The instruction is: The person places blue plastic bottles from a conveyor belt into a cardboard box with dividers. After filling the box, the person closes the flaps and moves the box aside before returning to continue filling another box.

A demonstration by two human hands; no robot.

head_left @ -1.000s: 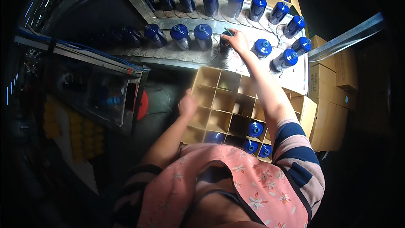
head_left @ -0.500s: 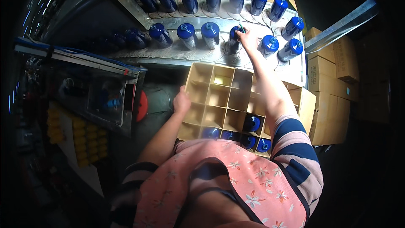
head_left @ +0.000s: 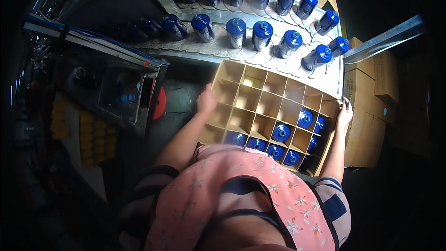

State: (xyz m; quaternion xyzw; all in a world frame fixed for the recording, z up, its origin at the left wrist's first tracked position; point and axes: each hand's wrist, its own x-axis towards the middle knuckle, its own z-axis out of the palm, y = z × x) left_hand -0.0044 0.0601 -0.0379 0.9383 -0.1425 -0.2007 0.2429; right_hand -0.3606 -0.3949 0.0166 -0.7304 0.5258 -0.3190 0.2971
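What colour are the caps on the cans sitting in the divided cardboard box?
Blue. The caps in the divided cardboard box show best in the head view.

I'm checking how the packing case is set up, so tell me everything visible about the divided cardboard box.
The brown cardboard box with a divider grid sits open just below the metal conveyor, turned at an angle. Thin cardboard partitions split it into square cells. Blue-capped cans stand upright in the cells nearest the person; the far rows are empty. The left hand grips its left wall, and the right hand its right wall.
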